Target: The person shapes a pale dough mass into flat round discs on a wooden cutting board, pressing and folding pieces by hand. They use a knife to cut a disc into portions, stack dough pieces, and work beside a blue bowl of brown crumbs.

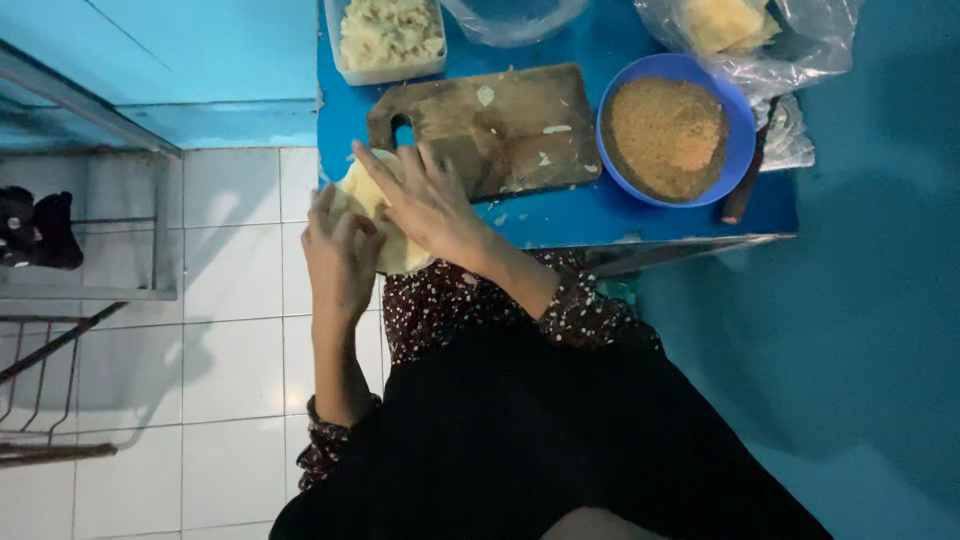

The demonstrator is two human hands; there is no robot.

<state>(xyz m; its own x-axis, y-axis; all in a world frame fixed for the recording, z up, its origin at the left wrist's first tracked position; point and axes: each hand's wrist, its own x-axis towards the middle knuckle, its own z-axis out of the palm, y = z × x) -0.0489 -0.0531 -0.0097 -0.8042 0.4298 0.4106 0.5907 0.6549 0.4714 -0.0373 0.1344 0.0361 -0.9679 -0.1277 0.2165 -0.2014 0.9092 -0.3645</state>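
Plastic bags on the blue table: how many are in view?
2. One clear plastic bag lies at the top edge, beside the tub of pale pieces. The other bag, holding something yellow, is at the top right, behind the blue bowl. Others may lie out of frame.

A pale yellow sheet of dough point(385, 225), soft and matt, is pressed between the left hand point(338, 255) and the right hand point(432, 205). The cutting board point(490, 125) is seen to be worn, stained wood with a dull, scuffed face. A smooth blue plastic bowl point(735, 150) is filled with coarse, grainy brown crumbs point(665, 135). Lumpy pale filling is held in a clear plastic tub point(385, 70). Crinkled, glossy clear plastic bags point(800, 45) are noted behind. The worktop point(560, 215) is painted a flat blue. The floor point(230, 350) is laid with glazed white tiles. Printed cloth sleeves point(575, 310) are worn.
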